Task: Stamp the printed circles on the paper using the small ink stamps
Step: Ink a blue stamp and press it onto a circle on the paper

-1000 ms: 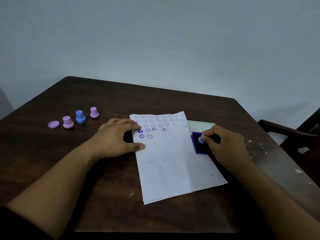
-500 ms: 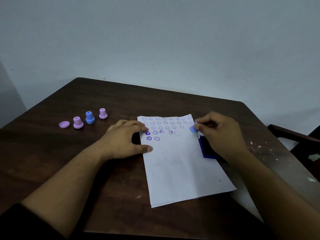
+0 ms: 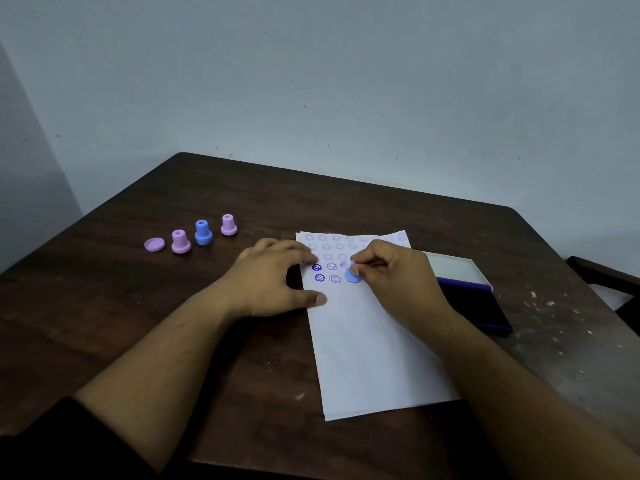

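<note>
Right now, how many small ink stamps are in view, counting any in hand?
4. Three stand in a row on the table, far left: pink stamp, blue stamp, second pink stamp. The right hand presses another blue stamp onto the paper.

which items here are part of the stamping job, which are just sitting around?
In use:
- paper, pinned by left hand
- blue stamp in right hand
- ink pad, open
- spare stamps: two pink, one blue

Lying about:
- pink cap
- chair at the right edge
</note>
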